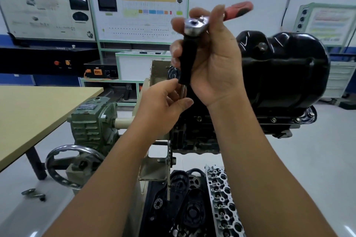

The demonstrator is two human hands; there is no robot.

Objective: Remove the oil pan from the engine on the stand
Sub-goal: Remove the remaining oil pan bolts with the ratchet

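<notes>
Black and glossy, the stamped-steel oil pan (285,67) sits on top of the inverted engine block (196,132), which is carried on the stand; bolts show along the pan's lower flange at the right. In front of it the right hand (213,59) is raised, its fingers curled around a ratchet wrench with a chrome head and a red-and-black handle (194,25). The chrome head faces the camera between thumb and fingertips, the handle sticks out up and to the right past the hand, and a long black socket (187,61) hangs down from the head across the palm.

Just below, the left hand (163,106) reaches up towards the socket's lower end. Its thumb and forefinger are drawn together near the socket's tip, with the other fingers loosely bent; whether they actually pinch something there is hard to tell, because the spot is blurred.

Left of the engine, the green cast-iron gearbox of the stand (92,121) carries a round metal handwheel (74,166). A tan wooden table (34,113) stands at the left. On the floor beneath the engine lie an aluminium cylinder head (223,202) and black timing covers (183,204). Training display boards (138,13) line the back wall.
</notes>
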